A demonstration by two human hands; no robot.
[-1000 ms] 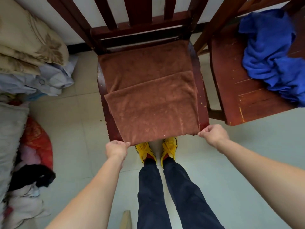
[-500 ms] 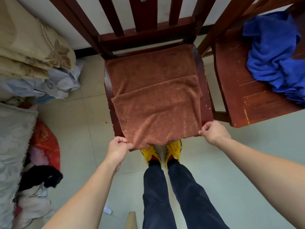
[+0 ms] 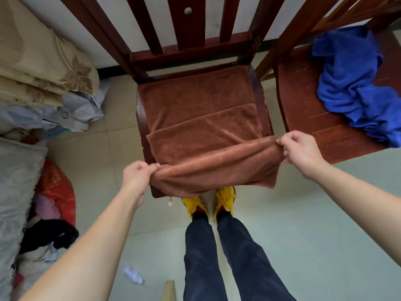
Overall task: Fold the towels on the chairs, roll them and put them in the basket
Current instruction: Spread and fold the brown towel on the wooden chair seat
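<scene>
Both hands, left [image 3: 137,177] and right [image 3: 300,148], grasp the brown towel [image 3: 208,135], its near edge now lifted and curling: rolling begins

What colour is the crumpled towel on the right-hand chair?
Bright blue towel, plain, seen in the head view.

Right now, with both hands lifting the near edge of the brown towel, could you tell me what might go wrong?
The brown towel is held only at its two corners by the left hand and right hand, so the sagging middle could fold unevenly. Pulling may also drag the layers already folded on the chair seat out of line, or let the hanging edge slip toward the floor.
</scene>
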